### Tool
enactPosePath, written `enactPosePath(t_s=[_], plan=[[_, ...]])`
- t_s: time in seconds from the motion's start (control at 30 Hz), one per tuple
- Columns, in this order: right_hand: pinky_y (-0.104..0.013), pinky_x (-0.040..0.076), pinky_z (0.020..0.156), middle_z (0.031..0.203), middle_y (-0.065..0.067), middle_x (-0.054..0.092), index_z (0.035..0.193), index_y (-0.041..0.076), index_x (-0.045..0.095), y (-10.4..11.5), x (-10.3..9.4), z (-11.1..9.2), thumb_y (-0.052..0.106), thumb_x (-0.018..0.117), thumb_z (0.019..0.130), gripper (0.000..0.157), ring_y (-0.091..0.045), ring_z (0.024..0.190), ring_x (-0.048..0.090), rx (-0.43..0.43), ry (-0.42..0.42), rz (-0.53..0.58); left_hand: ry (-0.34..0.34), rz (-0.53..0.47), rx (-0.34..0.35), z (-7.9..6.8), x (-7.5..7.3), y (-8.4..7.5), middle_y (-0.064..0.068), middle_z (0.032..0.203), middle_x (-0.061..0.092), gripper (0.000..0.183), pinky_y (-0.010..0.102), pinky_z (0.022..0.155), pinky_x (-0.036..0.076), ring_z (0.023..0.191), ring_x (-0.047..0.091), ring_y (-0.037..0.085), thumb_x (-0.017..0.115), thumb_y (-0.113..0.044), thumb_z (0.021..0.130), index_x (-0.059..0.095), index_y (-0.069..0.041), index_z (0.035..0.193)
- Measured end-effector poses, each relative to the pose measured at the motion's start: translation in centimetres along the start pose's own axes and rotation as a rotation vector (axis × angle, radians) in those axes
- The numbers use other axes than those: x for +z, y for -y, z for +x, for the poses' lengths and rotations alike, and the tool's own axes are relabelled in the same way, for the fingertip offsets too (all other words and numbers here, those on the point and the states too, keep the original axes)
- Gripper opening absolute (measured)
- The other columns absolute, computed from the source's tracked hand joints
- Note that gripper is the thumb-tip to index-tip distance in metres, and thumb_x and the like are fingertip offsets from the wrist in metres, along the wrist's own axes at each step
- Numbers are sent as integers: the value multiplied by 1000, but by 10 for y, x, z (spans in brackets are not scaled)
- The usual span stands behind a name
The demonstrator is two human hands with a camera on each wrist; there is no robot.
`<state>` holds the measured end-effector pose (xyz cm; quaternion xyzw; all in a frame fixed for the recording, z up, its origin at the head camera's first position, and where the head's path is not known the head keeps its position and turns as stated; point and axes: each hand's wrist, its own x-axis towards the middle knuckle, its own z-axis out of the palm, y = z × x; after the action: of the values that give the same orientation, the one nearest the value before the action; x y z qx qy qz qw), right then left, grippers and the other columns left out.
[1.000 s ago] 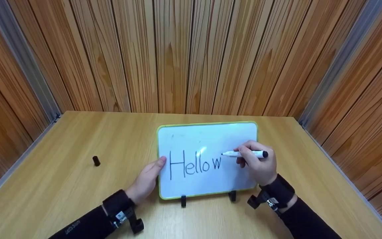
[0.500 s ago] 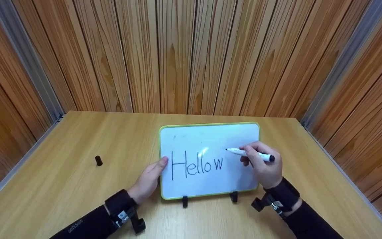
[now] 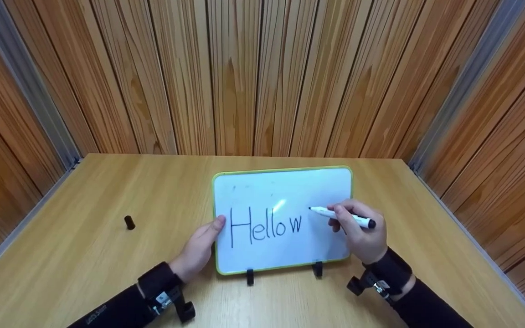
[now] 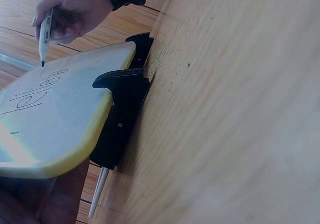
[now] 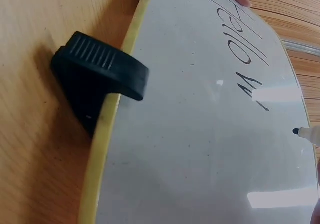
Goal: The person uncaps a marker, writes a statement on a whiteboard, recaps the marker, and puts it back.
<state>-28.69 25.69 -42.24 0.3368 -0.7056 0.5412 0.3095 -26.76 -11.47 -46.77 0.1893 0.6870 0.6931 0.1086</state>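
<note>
A whiteboard (image 3: 262,255) with a yellow-green frame leans back on a black stand (image 3: 250,277), with "Hello w" in black letters across it. My left hand (image 3: 198,246) grips its left edge, thumb on the front face and fingers hidden behind. In my right hand (image 3: 362,232) a white marker (image 3: 321,211) is pinched between thumb and fingers. Its black tip (image 5: 296,131) points at the white surface, to the right of the "w" and near the height of that letter's top.
A black marker cap (image 3: 129,222) lies on the wooden table (image 3: 171,187), left of the board. Wood-panelled walls (image 3: 235,77) enclose the back and both sides. In the right wrist view, a stand hook (image 5: 105,63) overlaps the board's lower edge.
The marker tip has left the top of the "w" and moved to the right, with the right hand shifting right and slightly down. The left hand keeps its grip on the board.
</note>
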Motion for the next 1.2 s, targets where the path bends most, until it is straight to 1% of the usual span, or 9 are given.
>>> enactPosePath(t_s=[0.17,0.37,0.6,0.7,0.87,1.0,1.2], plan=[[-23,60,62,77,-10,75,97,-1,81,0,-1,1,-18,60,97,27,-16,64,69,2,26,-9,6,-8,7,1,-1,0,17,142,74,72,32,113,51,132,71,26,25,-52,123,52,3,160],[-23,60,62,76,-11,75,97,-2,81,0,-3,3,-19,61,96,27,-17,64,69,-7,24,0,1,0,4,1,-1,1,17,142,74,72,31,112,52,131,71,25,26,-54,123,52,2,161],[-24,61,63,78,-9,75,98,1,82,-1,-4,2,-17,62,98,27,-17,64,69,22,62,-6,-4,2,-2,1,-1,1,17,140,75,72,32,111,52,130,72,27,27,-54,122,54,2,159],[-24,60,63,77,-9,75,98,1,82,-1,-4,1,-17,62,98,27,-18,63,68,20,73,-9,-6,-9,-5,1,0,0,18,139,75,71,33,111,52,129,72,26,27,-53,123,55,3,157],[-24,59,60,75,-8,75,98,2,83,-1,-3,2,-17,64,97,27,-18,61,68,1,87,-7,-11,-33,-5,1,2,0,19,140,74,69,30,112,50,131,70,23,29,-49,123,54,6,158],[-24,58,60,75,-9,74,98,2,83,-1,-2,2,-16,64,98,26,-19,61,68,-14,99,-10,-11,-25,-1,0,2,-1,19,141,74,69,29,113,49,133,69,24,28,-48,124,52,6,159],[-24,57,59,76,-5,75,98,4,83,-3,-3,1,-16,64,97,27,-19,61,68,12,100,-13,-12,-8,-7,0,1,-1,18,142,74,69,30,114,48,135,68,25,28,-50,123,53,4,159]])
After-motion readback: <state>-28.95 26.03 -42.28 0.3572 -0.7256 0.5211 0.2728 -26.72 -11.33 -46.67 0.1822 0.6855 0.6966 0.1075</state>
